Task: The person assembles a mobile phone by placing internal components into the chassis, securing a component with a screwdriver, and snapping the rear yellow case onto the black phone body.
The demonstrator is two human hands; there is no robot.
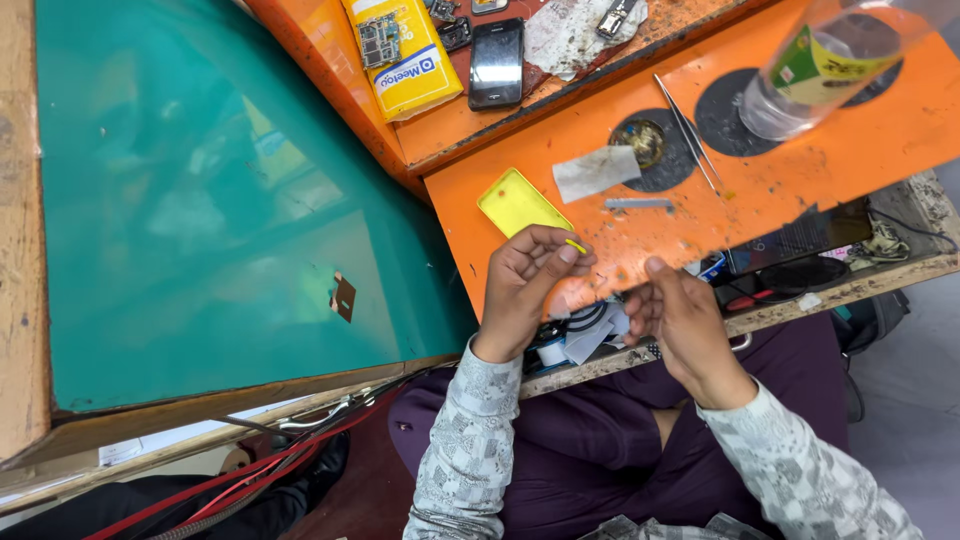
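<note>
step: handling tiny part, judged | left hand [525, 285] pinches small yellow piece [576, 245] at fingertips, frame centre | right hand [680, 320] loosely curled, grasp unclear | yellow phone cover [515, 205] on orange table [850, 150] just above | next: needs fine two-finger control

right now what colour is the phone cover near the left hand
Yellow; the phone cover shows best in the head view.

The orange surface [800, 160] at the upper right looks like painted board, matt, scratched and stained; the yellow cover [515, 205] on it is smooth glossy plastic; the tweezers [688, 132] are shiny metal; the green sheet [200, 200] at the left is glossy and reflective; its frame [18, 230] is worn wood.
</note>
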